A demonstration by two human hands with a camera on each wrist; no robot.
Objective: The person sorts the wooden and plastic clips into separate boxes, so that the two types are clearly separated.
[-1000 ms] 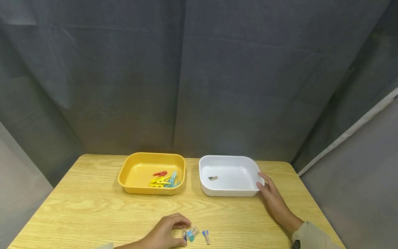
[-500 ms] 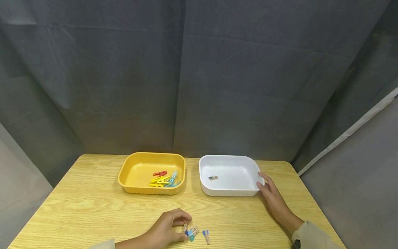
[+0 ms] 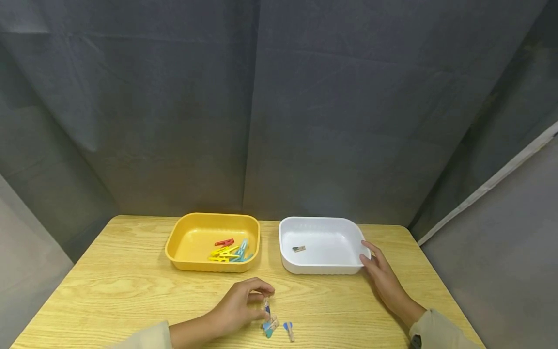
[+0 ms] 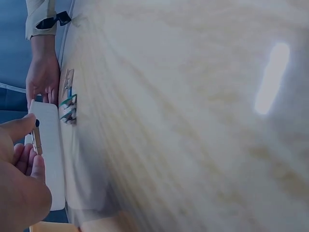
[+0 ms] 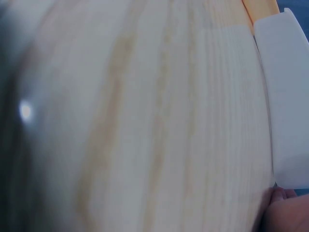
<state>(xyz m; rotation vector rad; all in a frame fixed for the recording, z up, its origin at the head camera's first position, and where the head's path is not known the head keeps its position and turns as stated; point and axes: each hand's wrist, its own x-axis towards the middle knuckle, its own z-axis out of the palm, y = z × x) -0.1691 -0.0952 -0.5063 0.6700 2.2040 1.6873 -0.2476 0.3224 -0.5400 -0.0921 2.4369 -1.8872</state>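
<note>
My left hand (image 3: 237,308) pinches a small wooden clothespin (image 4: 37,138) with a dark blue end between thumb and fingers, lifted off the table. Just under it in the head view, several wooden clothespins (image 3: 271,325) with blue and green ends lie in a little pile. A single clothespin (image 3: 289,331) with a blue heart-shaped end lies to the right of the pile. My right hand (image 3: 383,281) grips the right rim of the white tray (image 3: 320,270), thumb and fingers at its edge. One wooden clothespin (image 3: 299,248) with a dark end lies inside that tray.
A yellow tray (image 3: 187,266) stands left of the white one and holds red, yellow and light-blue plastic clothespins (image 3: 228,253). Both trays sit near the back edge of the wooden table (image 3: 122,291). Grey curtains (image 3: 253,121) hang behind and at the sides.
My left hand has risen from beside the pile and moved forward and slightly right, carrying the clothespin. The right hand has stayed at the white tray's rim.
</note>
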